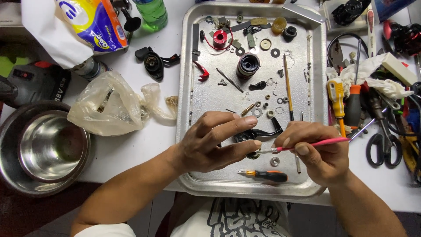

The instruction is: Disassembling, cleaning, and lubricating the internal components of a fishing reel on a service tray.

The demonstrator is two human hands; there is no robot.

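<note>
Operator: Status of each grip?

Technician: Left hand [210, 142] grip is closed on a small black metal part with a curved arm [258, 133], thumb and fingers pinching it from both sides. Right hand [318, 151] grip is closed on a thin pink-handled brush [307, 144], held like a pen; its metal ferrule end touches the black part directly between the two grips.

Operator: Location of the part?

Technician: Held just above the dented rectangular aluminium tray [186, 87], over its near edge. Below the grips, a small orange-and-black screwdriver [265, 175] lies flat in the tray. Beyond the grips, loose washers, screws and a black cylindrical spool [248, 65] lie scattered. Outboard of the right grip, a yellow-handled screwdriver [336, 98] and black-handled scissors [381, 147] rest on the white surface [149, 145]. Outboard of the left grip stands a round stainless steel bowl [48, 145].
</note>
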